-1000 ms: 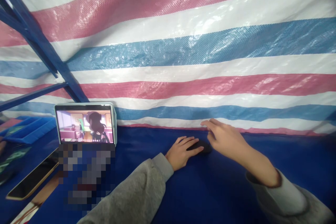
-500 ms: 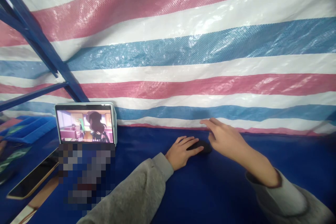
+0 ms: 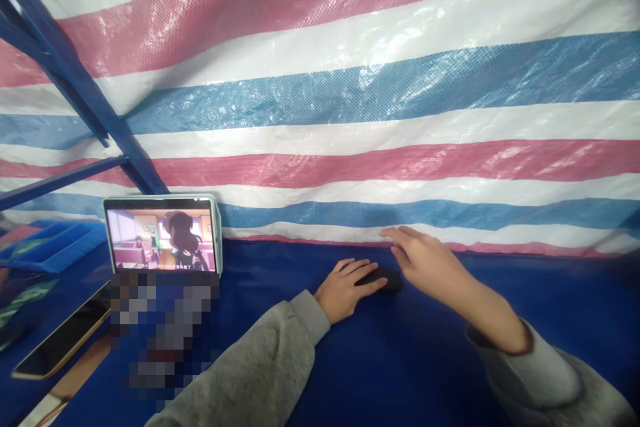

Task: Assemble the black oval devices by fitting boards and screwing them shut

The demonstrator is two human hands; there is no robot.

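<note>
My left hand lies on a black computer mouse, with the thumb along its near side and the fingers spread over its left part. The mouse rests on the dark blue table top. To the right, my right hand hovers just beyond the mouse, its index finger stretched toward the left and the thumb held apart from it. No object shows in the right hand; its other fingers are partly hidden.
A tablet showing a cartoon leans at the back left. Nearby lie a phone and a blue tray, beside another person's arm. Behind the table hangs a striped plastic sheet; a blue metal frame stands at left.
My right thumb has shifted slightly up and left, away from the mouse. My left hand and the mouse stay in place.
</note>
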